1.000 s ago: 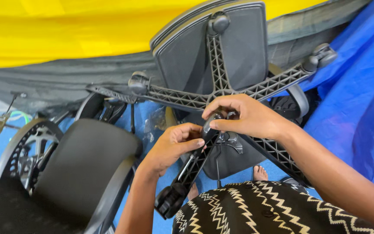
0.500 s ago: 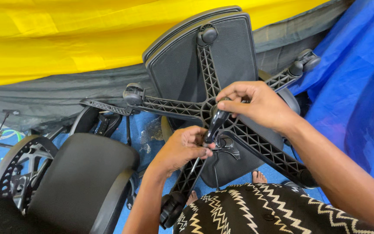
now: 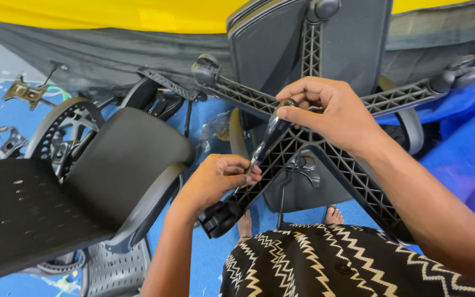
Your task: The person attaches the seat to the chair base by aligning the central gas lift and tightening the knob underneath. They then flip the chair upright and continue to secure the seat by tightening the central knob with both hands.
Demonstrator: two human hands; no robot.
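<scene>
A black five-armed chair base (image 3: 358, 107) with ribbed plastic arms is tilted up in front of me, casters at its arm ends. A shiny metal gas cylinder (image 3: 268, 140) sticks out of the hub towards me. My right hand (image 3: 331, 113) pinches the cylinder's upper end at the hub. Below it, my left hand (image 3: 215, 179) is curled around the lower part of the cylinder and the near base arm, just above a black caster (image 3: 220, 217).
A black chair seat with an armrest (image 3: 122, 170) lies at left, a perforated black panel (image 3: 12, 209) in front of it. A mesh backrest (image 3: 281, 44) stands behind the base. Loose chair parts lie on the blue floor; blue sheeting is at right, yellow and grey cloth behind.
The chair base has shifted up and right in view, and both hands stay on the cylinder. My right hand has slid up to the hub end, and my left stays lower down.
</scene>
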